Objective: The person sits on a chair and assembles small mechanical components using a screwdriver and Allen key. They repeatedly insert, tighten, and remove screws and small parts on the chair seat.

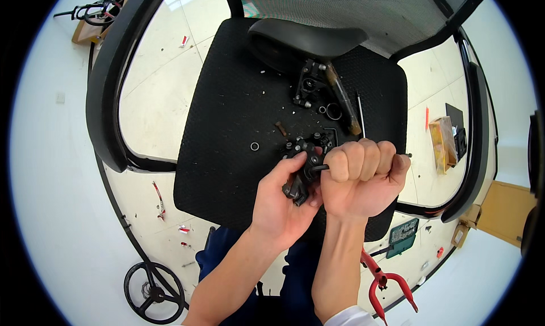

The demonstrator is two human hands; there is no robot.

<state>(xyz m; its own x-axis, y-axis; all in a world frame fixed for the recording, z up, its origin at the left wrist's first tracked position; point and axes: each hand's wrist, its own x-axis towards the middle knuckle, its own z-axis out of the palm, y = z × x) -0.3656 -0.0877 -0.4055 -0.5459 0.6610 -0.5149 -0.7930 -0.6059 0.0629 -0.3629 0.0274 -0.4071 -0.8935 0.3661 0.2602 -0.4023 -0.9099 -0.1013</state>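
Observation:
My left hand [281, 198] grips a small black metal clamp part [304, 170] studded with bolts, just above the front of a black mesh chair seat [227, 99]. My right hand [363, 173] is a closed fist around a thin metal hex key [406, 155]; its bent end meets the clamp part and its tip pokes out past my knuckles on the right. A black bicycle saddle [306, 39] with its clamp and post [343, 99] lies at the back of the seat.
Loose washers, rings and a bolt [281, 128] lie scattered on the seat. The chair's armrests [110, 82] curve at both sides. On the floor are a black wheel [153, 292], a red bicycle fork [380, 280], cardboard boxes [445, 141] and small scraps.

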